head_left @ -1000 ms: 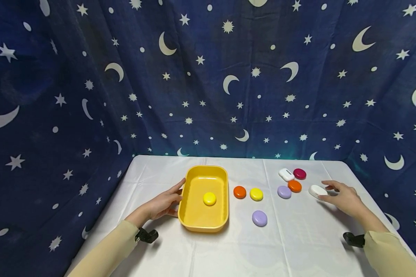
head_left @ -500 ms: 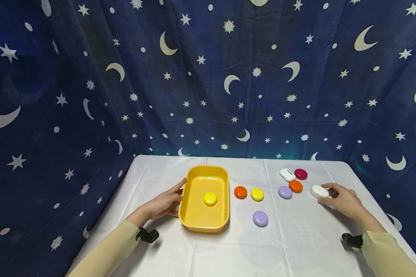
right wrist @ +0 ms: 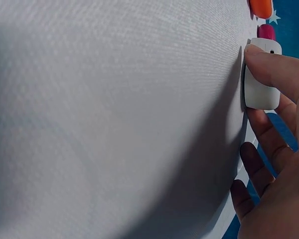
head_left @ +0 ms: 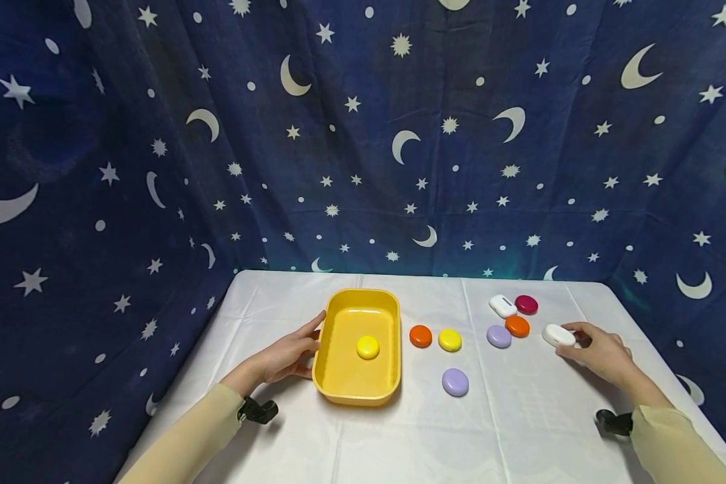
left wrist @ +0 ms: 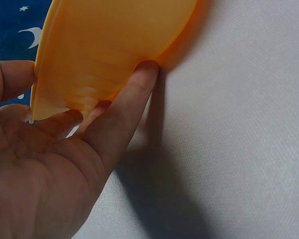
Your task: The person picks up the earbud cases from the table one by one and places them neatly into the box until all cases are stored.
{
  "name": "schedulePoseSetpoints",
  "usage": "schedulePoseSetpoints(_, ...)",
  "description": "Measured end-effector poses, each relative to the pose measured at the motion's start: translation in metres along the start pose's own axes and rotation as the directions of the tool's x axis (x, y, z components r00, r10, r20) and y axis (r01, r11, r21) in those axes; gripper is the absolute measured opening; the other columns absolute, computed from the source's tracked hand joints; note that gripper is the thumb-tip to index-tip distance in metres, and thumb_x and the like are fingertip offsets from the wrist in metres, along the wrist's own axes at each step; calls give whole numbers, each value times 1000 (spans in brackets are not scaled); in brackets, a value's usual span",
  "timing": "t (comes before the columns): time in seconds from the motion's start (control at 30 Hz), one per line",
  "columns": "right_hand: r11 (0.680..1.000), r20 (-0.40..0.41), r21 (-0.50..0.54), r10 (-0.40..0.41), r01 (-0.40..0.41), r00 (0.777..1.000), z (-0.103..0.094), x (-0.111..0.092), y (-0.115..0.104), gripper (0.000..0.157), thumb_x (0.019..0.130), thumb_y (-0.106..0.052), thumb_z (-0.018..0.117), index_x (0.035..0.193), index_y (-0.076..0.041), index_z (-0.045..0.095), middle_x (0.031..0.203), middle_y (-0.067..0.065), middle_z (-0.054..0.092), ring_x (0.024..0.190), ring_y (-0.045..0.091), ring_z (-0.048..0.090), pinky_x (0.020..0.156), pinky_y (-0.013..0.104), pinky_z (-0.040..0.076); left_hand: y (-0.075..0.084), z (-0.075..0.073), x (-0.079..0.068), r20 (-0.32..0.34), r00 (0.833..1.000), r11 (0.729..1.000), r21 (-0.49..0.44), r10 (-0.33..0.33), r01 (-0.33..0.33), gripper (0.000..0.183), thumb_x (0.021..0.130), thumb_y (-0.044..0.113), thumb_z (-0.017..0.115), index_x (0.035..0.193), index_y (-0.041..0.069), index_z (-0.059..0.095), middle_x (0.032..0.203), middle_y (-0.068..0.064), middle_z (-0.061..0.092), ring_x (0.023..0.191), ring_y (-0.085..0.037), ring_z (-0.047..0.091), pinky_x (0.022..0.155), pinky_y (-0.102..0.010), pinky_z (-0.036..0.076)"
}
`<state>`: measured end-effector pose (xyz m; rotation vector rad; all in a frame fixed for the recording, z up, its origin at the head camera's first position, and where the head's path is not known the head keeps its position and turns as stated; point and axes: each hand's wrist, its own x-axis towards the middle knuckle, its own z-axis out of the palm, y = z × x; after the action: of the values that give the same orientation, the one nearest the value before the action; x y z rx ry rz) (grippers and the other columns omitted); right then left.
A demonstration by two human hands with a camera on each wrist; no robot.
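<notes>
My right hand (head_left: 601, 353) pinches a small white rounded block (head_left: 559, 335) at the table's right side. In the right wrist view the thumb (right wrist: 269, 67) lies on one face of the block, which has a small dark slot near one end. My left hand (head_left: 284, 356) rests against the left wall of a yellow tray (head_left: 322, 376), fingers extended. One fingertip meets the tray's rim in the left wrist view, and another digit touches the wall low down near the cloth. A yellow disc (head_left: 368, 347) lies inside the tray.
Right of the tray lie an orange disc (head_left: 420, 336), a yellow disc (head_left: 450, 340) and a lilac disc (head_left: 455, 382). Nearer the right hand cluster another lilac disc (head_left: 499, 336), an orange disc (head_left: 517, 326), a crimson disc (head_left: 526, 304) and a slotted white block (head_left: 503, 306).
The right hand's fingers and thumb have closed in on the white block, which stays at about the same place. The left hand and tray have not moved.
</notes>
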<state>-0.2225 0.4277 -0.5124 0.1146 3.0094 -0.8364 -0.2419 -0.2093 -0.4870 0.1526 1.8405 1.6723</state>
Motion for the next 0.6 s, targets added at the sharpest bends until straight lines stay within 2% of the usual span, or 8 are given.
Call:
schedulePoseSetpoints(0.4,1000,-17,-8,5,-6,1000,2,2,-1,74,88,-47,77,134,6,53,117,32,59,102,47,43,77,57,31,-1,-1,2,-1,1000,1000,-2,0,0,76,105,12,48,165,40,11,170,-19,5,125,-36,56,84,-48,60)
schedulePoseSetpoints(0.6,999,-28,32,-5,6,1000,1,3,-7,75,89,-50,75,138,2,53,129,36,54,111,53,39,81,64,32,-1,-1,2,0,1000,1000,-8,-1,1,76,104,12,48,165,39,10,170,-19,5,127,-37,55,85,-49,60)
